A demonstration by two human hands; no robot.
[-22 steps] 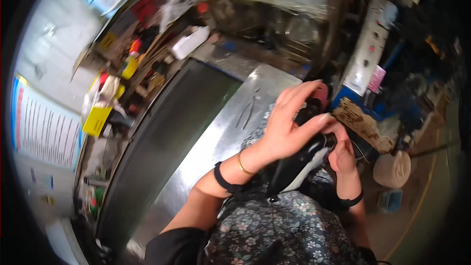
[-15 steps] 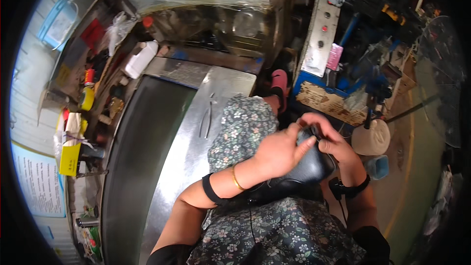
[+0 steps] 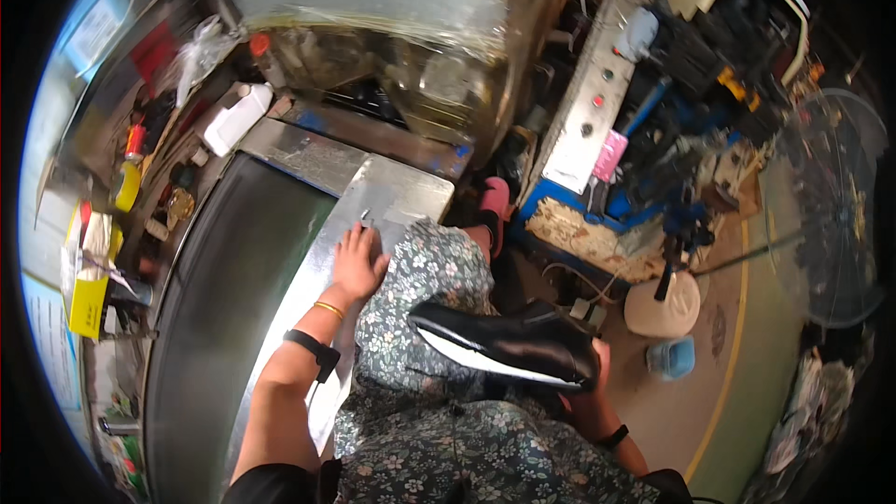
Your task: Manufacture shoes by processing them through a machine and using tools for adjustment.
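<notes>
A black leather shoe (image 3: 509,343) lies across my lap, sole side pale, toe toward the left. My right hand (image 3: 595,375) grips its heel end from below and is mostly hidden behind it. My left hand (image 3: 358,262) rests flat with fingers spread on the shiny metal table (image 3: 308,285), close to a small metal tool (image 3: 366,218) lying near the table's corner. A black band and a gold bangle sit on my left wrist. My floral-patterned clothing fills the lower middle.
A dark conveyor belt (image 3: 229,308) runs along the left. A white plastic bottle (image 3: 236,117) and cluttered shelves stand beyond it. A blue and grey machine (image 3: 607,121) is at the upper right, with a cream bucket (image 3: 663,303) and a fan (image 3: 831,215) on the floor.
My left hand has left the shoe and moved out to the metal table. The shoe now stays in my right hand only, lower on my lap. The view has shifted.
</notes>
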